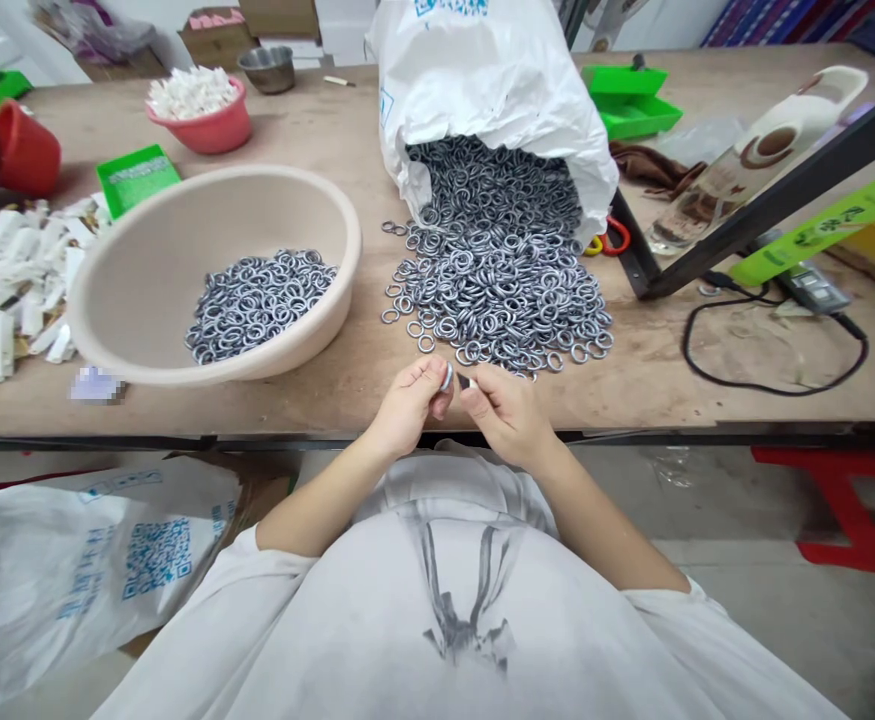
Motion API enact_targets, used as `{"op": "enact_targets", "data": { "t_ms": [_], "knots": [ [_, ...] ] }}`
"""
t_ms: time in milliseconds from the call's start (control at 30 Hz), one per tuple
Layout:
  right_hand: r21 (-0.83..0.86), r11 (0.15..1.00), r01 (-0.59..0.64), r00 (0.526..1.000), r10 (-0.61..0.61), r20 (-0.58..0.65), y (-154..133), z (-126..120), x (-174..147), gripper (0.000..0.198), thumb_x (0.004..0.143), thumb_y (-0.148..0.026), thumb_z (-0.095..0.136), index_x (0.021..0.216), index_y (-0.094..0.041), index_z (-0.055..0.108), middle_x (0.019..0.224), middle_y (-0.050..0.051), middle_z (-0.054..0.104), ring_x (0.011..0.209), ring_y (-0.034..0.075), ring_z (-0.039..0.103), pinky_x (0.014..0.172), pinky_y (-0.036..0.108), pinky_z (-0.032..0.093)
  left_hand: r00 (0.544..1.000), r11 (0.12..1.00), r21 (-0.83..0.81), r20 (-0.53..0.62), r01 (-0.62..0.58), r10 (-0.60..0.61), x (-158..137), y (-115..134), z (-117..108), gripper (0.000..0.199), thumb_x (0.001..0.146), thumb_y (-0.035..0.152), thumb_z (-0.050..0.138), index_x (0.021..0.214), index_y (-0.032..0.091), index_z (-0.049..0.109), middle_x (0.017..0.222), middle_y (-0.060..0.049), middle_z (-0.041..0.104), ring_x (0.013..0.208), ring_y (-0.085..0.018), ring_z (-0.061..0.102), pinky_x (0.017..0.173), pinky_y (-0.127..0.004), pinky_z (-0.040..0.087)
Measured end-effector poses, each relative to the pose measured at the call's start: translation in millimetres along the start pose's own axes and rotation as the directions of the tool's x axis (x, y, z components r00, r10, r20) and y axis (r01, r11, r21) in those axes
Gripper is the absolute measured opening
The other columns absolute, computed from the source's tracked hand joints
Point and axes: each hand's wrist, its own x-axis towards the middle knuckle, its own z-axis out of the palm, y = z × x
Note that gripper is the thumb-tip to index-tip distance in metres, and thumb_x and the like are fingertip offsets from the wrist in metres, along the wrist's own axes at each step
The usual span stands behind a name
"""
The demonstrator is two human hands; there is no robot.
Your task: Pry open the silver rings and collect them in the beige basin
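My left hand (407, 405) pinches a grey ring (447, 376) between thumb and fingers at the front of the table. Close beside it, my right hand (510, 415) is closed around a small tool with a dark tip (464, 382). The tip points toward the ring; I cannot tell whether they touch or exactly what tool it is. Just beyond both hands lies a heap of grey rings (512, 290), spilling from the mouth of a white woven sack (482, 80). To the left, a large beige basin (137, 280) holds many more of these rings.
White plastic pieces (24, 270) lie at the far left near a green tray (137, 178). A pink bowl (208, 125) and a metal bowl (268, 70) stand behind. On the right are a black metal bar (782, 190), a bottle (752, 160) and a black cable (774, 388).
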Motion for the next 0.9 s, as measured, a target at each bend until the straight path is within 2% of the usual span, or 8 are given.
{"op": "enact_targets", "data": {
  "t_ms": [167, 367, 567, 667, 700, 767, 833, 900],
  "knots": [
    [-0.105, 0.991, 0.079, 0.997, -0.077, 0.028, -3.9, 3.5, -3.0, 0.050, 0.102, -0.057, 0.035, 0.079, -0.020, 0.058, 0.069, 0.002, 0.052, 0.067, 0.016, 0.049, 0.065, 0.031, 0.033, 0.999, 0.999, -0.020, -0.023, 0.046, -0.046, -0.4, 0.0, 3.0, 0.054, 0.073, 0.066, 0.073, 0.070, 0.018, 0.049, 0.051, 0.007, 0.043, 0.046, -0.005, 0.033, 0.047, -0.020, 0.030],
    [-0.127, 0.988, 0.091, 0.996, -0.090, 0.013, -3.7, 2.3, -3.0, 0.046, 0.102, -0.053, 0.040, 0.070, -0.021, 0.049, 0.065, -0.001, 0.048, 0.063, 0.014, 0.046, 0.062, 0.029, 0.031, 0.999, 0.999, -0.018, -0.016, 0.043, -0.044, -1.1, -2.3, 3.5, 0.054, 0.075, 0.066, 0.072, 0.070, 0.019, 0.047, 0.052, 0.008, 0.038, 0.045, -0.005, 0.030, 0.046, -0.019, 0.028],
    [-0.039, 0.995, -0.095, 0.994, 0.093, -0.052, 12.6, -5.5, 4.0, 0.050, 0.101, -0.057, 0.039, 0.065, -0.022, 0.037, 0.060, -0.003, 0.039, 0.058, 0.013, 0.039, 0.058, 0.029, 0.026, 0.990, 0.999, 0.033, 0.133, 0.040, -0.044, -8.4, -2.9, 5.1, 0.050, 0.084, 0.060, 0.066, 0.065, 0.018, 0.047, 0.049, 0.006, 0.040, 0.045, -0.006, 0.034, 0.048, -0.021, 0.031],
    [-0.009, 0.985, -0.171, 0.979, 0.169, -0.110, 22.4, -12.7, 3.8, 0.050, 0.100, -0.060, 0.040, 0.068, -0.023, 0.043, 0.062, -0.002, 0.043, 0.060, 0.014, 0.042, 0.060, 0.029, 0.030, 0.994, 0.997, 0.010, 0.082, 0.074, -0.075, -7.8, -1.5, 2.4, 0.047, 0.081, 0.059, 0.070, 0.069, 0.017, 0.053, 0.052, 0.004, 0.050, 0.046, -0.007, 0.044, 0.049, -0.020, 0.037],
    [-0.050, 0.981, -0.189, 0.976, 0.182, -0.117, 24.6, -14.7, 2.3, 0.049, 0.099, -0.061, 0.042, 0.069, -0.022, 0.046, 0.064, -0.002, 0.046, 0.062, 0.015, 0.044, 0.061, 0.029, 0.031, 0.995, 0.996, 0.005, 0.055, 0.086, -0.086, -6.7, -1.2, 0.8, 0.046, 0.079, 0.059, 0.071, 0.071, 0.016, 0.056, 0.054, 0.003, 0.055, 0.048, -0.007, 0.048, 0.050, -0.020, 0.039],
    [-0.249, 0.941, -0.228, 0.973, 0.210, -0.099, 26.9, -17.2, -2.4, 0.046, 0.094, -0.061, 0.052, 0.072, -0.021, 0.054, 0.069, 0.001, 0.055, 0.066, 0.017, 0.049, 0.061, 0.030, 0.029, 0.994, 0.994, -0.009, 0.016, 0.110, -0.110, -3.8, -1.2, -2.9, 0.045, 0.077, 0.057, 0.074, 0.082, 0.014, 0.063, 0.061, 0.000, 0.063, 0.051, -0.008, 0.054, 0.053, -0.019, 0.044],
    [-0.500, 0.825, -0.263, 0.962, 0.265, -0.070, 26.3, -17.1, -7.6, 0.040, 0.090, -0.058, 0.062, 0.075, -0.020, 0.062, 0.078, 0.005, 0.062, 0.069, 0.019, 0.052, 0.060, 0.031, 0.025, 0.991, 0.990, -0.052, -0.013, 0.133, -0.134, -0.9, -1.7, -6.5, 0.044, 0.076, 0.053, 0.077, 0.097, 0.015, 0.065, 0.068, -0.001, 0.067, 0.055, -0.008, 0.059, 0.056, -0.019, 0.048],
    [-0.665, 0.690, -0.285, 0.942, 0.330, -0.061, 23.8, -14.6, -11.2, 0.034, 0.090, -0.052, 0.065, 0.080, -0.020, 0.067, 0.085, 0.008, 0.066, 0.068, 0.019, 0.054, 0.058, 0.032, 0.021, 0.985, 0.980, -0.116, -0.034, 0.164, -0.169, 1.5, -1.9, -9.2, 0.045, 0.075, 0.047, 0.078, 0.103, 0.016, 0.063, 0.074, -0.001, 0.069, 0.057, -0.008, 0.061, 0.059, -0.020, 0.053]
  ]
}}
